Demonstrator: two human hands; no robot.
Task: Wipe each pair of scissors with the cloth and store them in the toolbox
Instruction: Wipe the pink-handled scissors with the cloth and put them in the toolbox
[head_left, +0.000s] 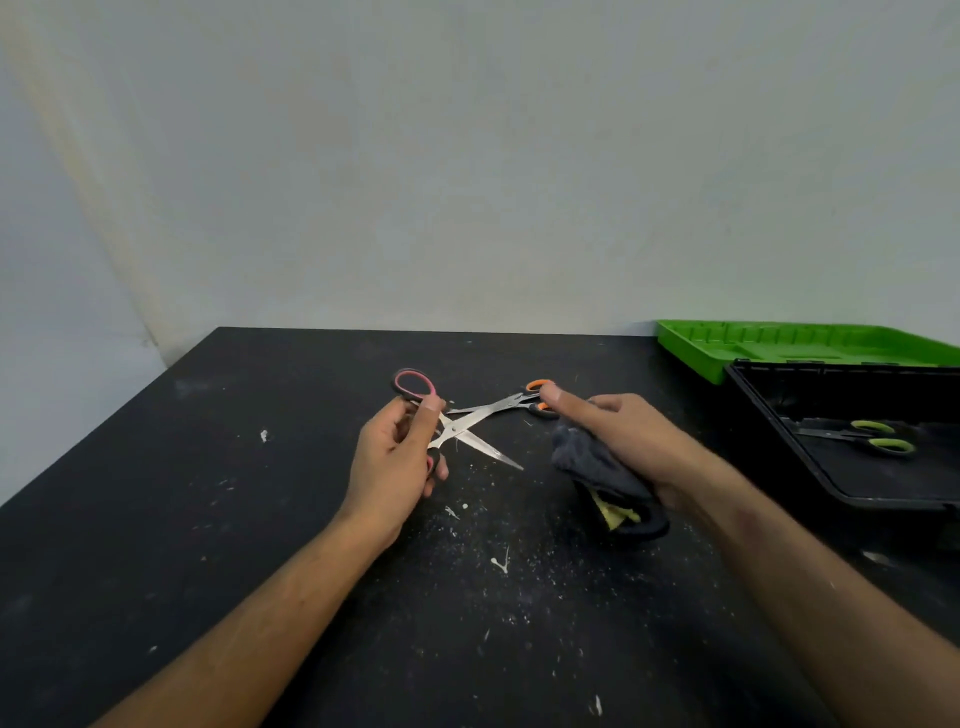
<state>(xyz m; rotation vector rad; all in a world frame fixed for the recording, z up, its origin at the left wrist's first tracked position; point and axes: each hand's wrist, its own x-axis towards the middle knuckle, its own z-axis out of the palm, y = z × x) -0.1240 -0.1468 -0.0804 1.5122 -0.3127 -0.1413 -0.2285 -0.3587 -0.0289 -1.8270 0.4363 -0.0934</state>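
Left grip (400, 457) clamped on pink-handled scissors (452, 428), blades apart. Right grip (618, 441) clutches dark cloth (597, 467), just beside orange-handled scissors (511, 404) on table (260, 519).

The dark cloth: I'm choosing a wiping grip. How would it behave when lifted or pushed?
The dark cloth sags bunched from the right hand, so it is probably floppy and light. Its fuzzy surface suggests little slipping. Pushed along the table, it would likely crumple.

Both forearms bare, reaching toward 12 o'clock. Left hand (397, 457) curled, pinching with thumb and fingers. Right hand (618, 434) gripping, thumb stretched toward 10 o'clock.
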